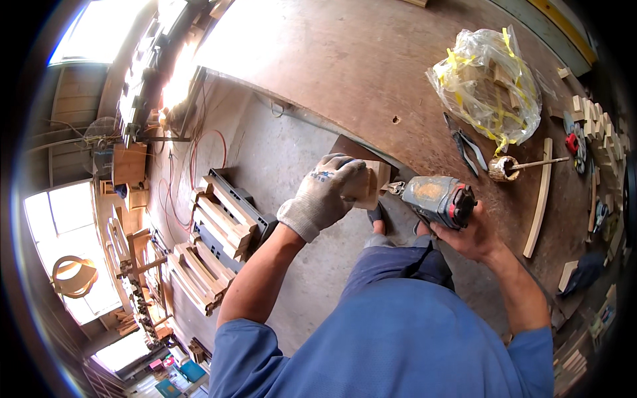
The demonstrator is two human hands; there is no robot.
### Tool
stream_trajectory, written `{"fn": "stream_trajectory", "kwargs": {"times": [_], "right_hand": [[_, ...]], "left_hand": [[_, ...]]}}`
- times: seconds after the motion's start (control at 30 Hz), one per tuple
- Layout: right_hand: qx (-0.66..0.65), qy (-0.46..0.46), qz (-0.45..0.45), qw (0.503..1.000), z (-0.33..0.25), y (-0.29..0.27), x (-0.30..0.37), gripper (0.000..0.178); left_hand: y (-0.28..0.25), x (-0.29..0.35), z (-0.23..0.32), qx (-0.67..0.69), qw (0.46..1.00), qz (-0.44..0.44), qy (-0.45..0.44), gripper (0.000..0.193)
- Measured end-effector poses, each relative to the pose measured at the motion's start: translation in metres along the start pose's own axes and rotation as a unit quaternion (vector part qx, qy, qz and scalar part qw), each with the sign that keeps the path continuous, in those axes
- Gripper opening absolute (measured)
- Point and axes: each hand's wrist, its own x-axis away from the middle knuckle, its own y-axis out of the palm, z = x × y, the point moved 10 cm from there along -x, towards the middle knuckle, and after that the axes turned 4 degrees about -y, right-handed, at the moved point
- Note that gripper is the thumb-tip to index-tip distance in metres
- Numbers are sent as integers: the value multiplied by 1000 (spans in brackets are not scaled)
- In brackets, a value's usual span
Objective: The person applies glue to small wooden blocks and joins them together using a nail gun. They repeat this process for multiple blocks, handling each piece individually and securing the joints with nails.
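Observation:
My left hand (323, 192), in a light knitted work glove, is closed around a pale wooden block (369, 186) at the edge of the workbench. My bare right hand (470, 233) grips a worn grey nail gun (434, 198) with a red and black end cap. Its metal nose (395, 188) points left at the block's right side, very close to it; I cannot tell whether they touch. The fingers on the tool's handle are partly hidden beneath its body. Below the block, the floor and my feet show.
On the brown workbench (345, 73) lie a clear plastic bag (491, 86) with wood pieces, pliers (464, 144), a small pot with a stick (504, 168) and a curved wooden strip (540, 199). Wooden frames (222, 225) are stacked at left. Red hoses (192, 166) trail across the floor.

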Motion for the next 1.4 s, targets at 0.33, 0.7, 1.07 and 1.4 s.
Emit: {"fn": "stream_trajectory", "kwargs": {"times": [0.33, 0.7, 1.07, 1.4], "right_hand": [[38, -17, -99, 994, 11, 30, -5, 29], [141, -175, -55, 973, -12, 29, 3, 64], [84, -162, -69, 981, -24, 24, -13, 46], [86, -133, -75, 985, -19, 24, -10, 34]], "left_hand": [[5, 0, -7, 4, 999, -22, -26, 67], [4, 1, -6, 2, 999, -23, -32, 68], [4, 0, -4, 1, 1000, -14, -21, 66], [3, 0, -3, -11, 1000, -9, -13, 72]]}}
